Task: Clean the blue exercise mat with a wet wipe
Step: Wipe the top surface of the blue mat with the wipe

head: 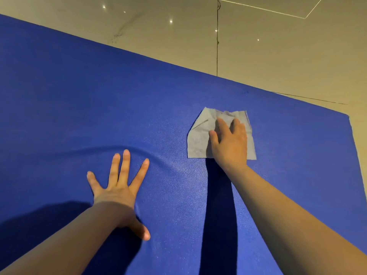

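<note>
The blue exercise mat (79, 96) lies flat on the floor and fills most of the view. A pale grey wet wipe (198, 139) is spread on it toward the far right corner, slightly creased at its top. My right hand (228, 143) presses flat on the wipe with straight fingers, covering its middle and right part. My left hand (119, 185) rests on the bare mat to the left and nearer me, fingers spread wide. A raised ripple in the mat (139, 150) runs just beyond the left fingertips.
Glossy beige floor tiles (258, 46) lie beyond the mat's far edge and along its right side. A dark tile joint (217, 36) runs away from the mat. My arms cast dark shadows (218, 205) on the mat.
</note>
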Available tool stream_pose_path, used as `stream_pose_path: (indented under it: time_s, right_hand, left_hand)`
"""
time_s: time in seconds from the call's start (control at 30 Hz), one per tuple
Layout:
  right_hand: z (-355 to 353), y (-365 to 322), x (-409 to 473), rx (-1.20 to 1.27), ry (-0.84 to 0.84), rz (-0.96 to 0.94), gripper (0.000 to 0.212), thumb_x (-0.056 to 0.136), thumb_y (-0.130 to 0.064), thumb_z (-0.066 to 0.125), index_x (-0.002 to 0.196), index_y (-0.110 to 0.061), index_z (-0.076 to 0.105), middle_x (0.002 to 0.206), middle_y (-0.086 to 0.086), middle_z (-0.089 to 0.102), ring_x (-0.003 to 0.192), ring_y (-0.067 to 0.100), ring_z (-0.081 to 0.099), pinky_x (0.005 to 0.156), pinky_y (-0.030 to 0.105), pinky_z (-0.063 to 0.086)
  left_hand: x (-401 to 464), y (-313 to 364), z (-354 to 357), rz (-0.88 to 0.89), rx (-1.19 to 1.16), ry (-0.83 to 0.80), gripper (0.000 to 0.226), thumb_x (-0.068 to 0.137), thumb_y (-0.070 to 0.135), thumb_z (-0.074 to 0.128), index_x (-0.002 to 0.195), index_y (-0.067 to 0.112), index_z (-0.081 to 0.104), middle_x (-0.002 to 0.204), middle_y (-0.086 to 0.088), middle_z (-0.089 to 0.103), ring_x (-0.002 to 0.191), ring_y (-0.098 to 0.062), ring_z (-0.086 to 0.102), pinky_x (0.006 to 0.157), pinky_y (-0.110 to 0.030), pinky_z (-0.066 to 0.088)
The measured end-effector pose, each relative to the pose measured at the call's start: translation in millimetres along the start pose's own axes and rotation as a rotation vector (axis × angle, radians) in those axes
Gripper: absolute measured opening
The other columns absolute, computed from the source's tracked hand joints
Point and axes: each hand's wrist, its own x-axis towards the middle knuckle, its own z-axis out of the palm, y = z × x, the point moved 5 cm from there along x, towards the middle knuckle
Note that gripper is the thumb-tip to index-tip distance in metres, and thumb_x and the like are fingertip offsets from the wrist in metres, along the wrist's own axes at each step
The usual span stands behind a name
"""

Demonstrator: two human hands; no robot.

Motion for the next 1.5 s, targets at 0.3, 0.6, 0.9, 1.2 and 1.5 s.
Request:
stream_pose_path:
  time_s: [0.3, 0.6, 0.9, 1.2, 1.5]
  right_hand:
    - [-38.3, 14.9, 1.8, 0.577, -0.042, 0.128, 0.018, 0.098, -0.027, 0.046, 0.088, -0.022, 0.061, 0.085, -0.012, 0.053, 0.077, 0.006, 0.045, 0.062, 0.008, 0.036]
    - [-34.7, -16.8, -17.1, -0.258, 0.026, -0.375, 0.051, 0.073, -0.009, 0.073, 0.122, -0.007, 0.060, 0.133, 0.019, 0.054, 0.117, 0.041, 0.054, 0.078, 0.044, 0.055]
    - [14.4, -28.1, -8.5, -0.085, -0.086, 0.037, 0.048, 0.099, -0.015, 0.037, 0.146, -0.012, 0.031, 0.154, 0.016, 0.026, 0.137, 0.040, 0.025, 0.110, 0.052, 0.022]
    - [29.7, -50.1, -56.1, -0.133, -0.355, -0.367, 0.092, 0.081, -0.074, -0.016, 0.157, -0.028, 0.009, 0.165, -0.002, -0.002, 0.150, 0.026, -0.009, 0.117, 0.043, -0.014]
    - [14.2, -24.6, -35.7, 0.007, -0.113, -0.264, 0.072, 0.091, -0.051, 0.057, 0.149, -0.015, 0.033, 0.156, 0.010, 0.023, 0.144, 0.030, 0.022, 0.116, 0.053, 0.023]
  left_hand:
    - [1.0, -0.5, 2.0, 0.018, -0.005, -0.015, 0.157, 0.046, 0.079, 0.076, 0.111, 0.035, -0.060, 0.112, -0.011, -0.072, 0.120, -0.033, -0.055, 0.102, -0.077, -0.008]
    - [-0.6, 0.3, 2.4, 0.025, -0.021, -0.023, 0.157, 0.046, 0.079, 0.077, 0.112, 0.035, -0.059, 0.112, -0.011, -0.072, 0.120, -0.033, -0.055, 0.101, -0.077, -0.009]
    - [-1.3, -1.6, 1.0, 0.001, -0.017, -0.001, 0.158, 0.046, 0.076, 0.078, 0.116, 0.035, -0.058, 0.115, -0.011, -0.071, 0.122, -0.032, -0.055, 0.079, -0.070, -0.026]
    - [0.4, -1.1, 1.6, 0.004, -0.014, -0.018, 0.158, 0.045, 0.077, 0.077, 0.114, 0.035, -0.059, 0.115, -0.012, -0.071, 0.119, -0.032, -0.056, 0.079, -0.070, -0.025]
    - [5.1, -1.3, 2.1, 0.002, -0.014, -0.051, 0.158, 0.046, 0.079, 0.076, 0.110, 0.035, -0.061, 0.113, -0.012, -0.071, 0.120, -0.034, -0.055, 0.099, -0.077, -0.011]
